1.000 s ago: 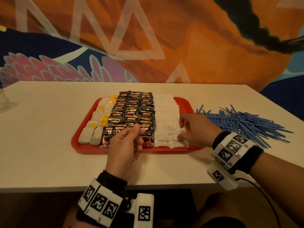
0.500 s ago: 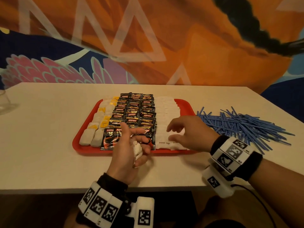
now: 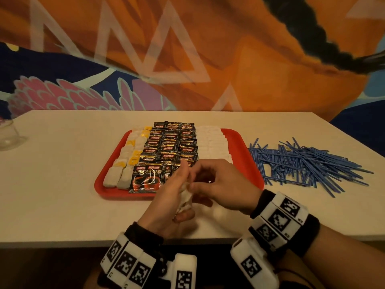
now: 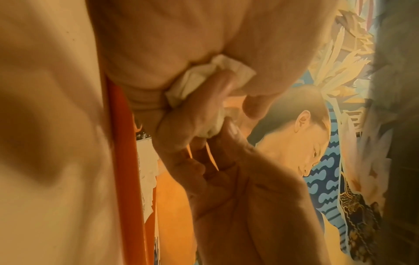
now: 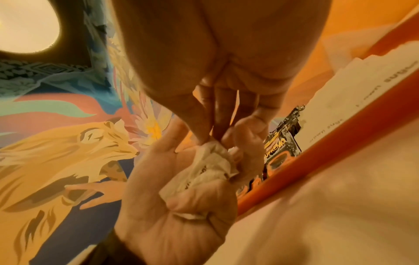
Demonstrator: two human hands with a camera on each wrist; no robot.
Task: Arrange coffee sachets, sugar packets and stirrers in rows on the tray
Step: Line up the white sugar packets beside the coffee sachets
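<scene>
A red tray (image 3: 246,151) holds rows of black coffee sachets (image 3: 170,147), white sugar packets (image 3: 212,142) on their right, and white and yellow packets (image 3: 130,155) on their left. Over the tray's near edge my left hand (image 3: 179,190) grips a small bunch of white sugar packets (image 3: 185,198) in its palm. My right hand (image 3: 198,181) meets it from the right and pinches the top of one packet (image 5: 211,150) between thumb and fingers. The bunch (image 4: 197,78) shows crumpled in the left wrist view. Blue stirrers (image 3: 302,163) lie in a loose pile on the table, right of the tray.
The tray sits mid-table on a pale tabletop (image 3: 62,184). A clear glass (image 3: 8,134) stands at the far left edge. A painted wall rises right behind the table. The front table edge runs just below my wrists.
My right hand left the white packet row on the tray and came left to my left hand. The left hand turned its palm inward, showing the packets it holds.
</scene>
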